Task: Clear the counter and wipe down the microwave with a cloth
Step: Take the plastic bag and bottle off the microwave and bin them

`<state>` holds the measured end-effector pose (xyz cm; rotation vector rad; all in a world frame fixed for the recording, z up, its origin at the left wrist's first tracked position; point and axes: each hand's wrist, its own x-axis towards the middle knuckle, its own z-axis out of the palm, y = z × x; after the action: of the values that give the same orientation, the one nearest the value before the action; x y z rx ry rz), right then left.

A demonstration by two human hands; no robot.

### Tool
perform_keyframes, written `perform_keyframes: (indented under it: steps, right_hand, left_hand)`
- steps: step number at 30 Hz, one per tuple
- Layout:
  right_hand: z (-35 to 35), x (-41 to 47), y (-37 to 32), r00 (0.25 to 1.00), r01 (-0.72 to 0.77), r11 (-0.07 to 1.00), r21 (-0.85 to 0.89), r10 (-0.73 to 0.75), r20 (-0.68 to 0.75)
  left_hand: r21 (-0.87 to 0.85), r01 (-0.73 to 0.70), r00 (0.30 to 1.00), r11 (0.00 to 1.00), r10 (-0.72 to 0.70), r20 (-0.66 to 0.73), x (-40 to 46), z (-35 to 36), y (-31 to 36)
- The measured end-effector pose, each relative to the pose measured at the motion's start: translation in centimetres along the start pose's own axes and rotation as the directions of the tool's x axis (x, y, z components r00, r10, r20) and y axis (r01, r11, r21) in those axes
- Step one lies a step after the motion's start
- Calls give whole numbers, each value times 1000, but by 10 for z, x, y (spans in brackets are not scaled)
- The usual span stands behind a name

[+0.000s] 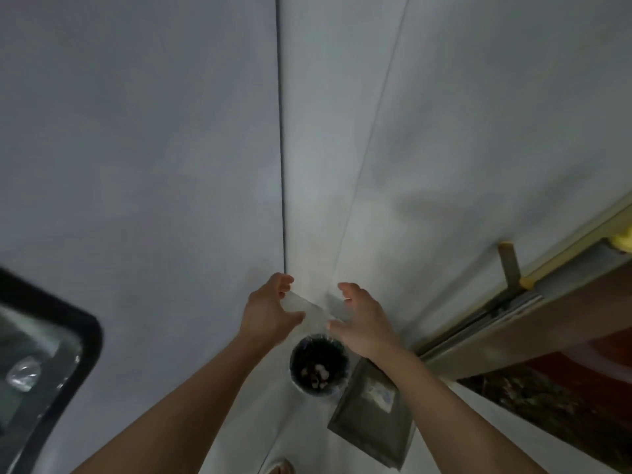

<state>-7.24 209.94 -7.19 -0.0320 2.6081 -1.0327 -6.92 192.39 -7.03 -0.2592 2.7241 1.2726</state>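
Note:
I look down along a white wall at a round dark waste bin on the floor, with some scraps inside it. Both arms reach out above the bin. My left hand and my right hand face each other with fingers spread and loosely curved. Between them is a pale, translucent piece, blurred; I cannot tell whether either hand touches it. A black-framed glass door corner, probably the microwave, shows at the left edge. No cloth is in view.
A grey square tray-like thing leans beside the bin on the right. Further right runs a metal track and ledge with something yellow on it. A foot shows at the bottom edge.

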Motion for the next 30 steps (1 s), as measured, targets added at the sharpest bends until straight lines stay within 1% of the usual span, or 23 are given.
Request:
perform_keyframes:
  steps: [3,7,12,16,21,25,30]
  right_hand:
    - [-16,-18,-22,998,55,998,34,-55,-15]
    - [-33,-50,-46,987,157,986,47,-158,25]
    - [-43,-97,-73,950,287,957,30,-289,117]
    - [-34,-134,-97,899,396,917,-46,-377,224]
    - [-5,-176,-140,811,523,848,-81,-466,354]
    - [27,-212,-184,704,670,732,-124,-572,421]
    - [82,-261,-244,562,781,622,-59,-658,501]
  left_hand:
    - [-9,-18,998,1000,18,-63,-27,-24,15]
    - [18,-10,992,1000,12,-129,-70,-55,23]
    - [37,69,974,997,-59,-218,-137,-85,24]
    - [85,146,949,986,-116,-292,-198,-107,15]
    - [78,253,892,964,-202,-404,-280,-140,-9]
    - [35,340,823,940,-280,-494,-346,-175,-31]
    - [-29,418,717,908,-349,-603,-429,-219,-70]
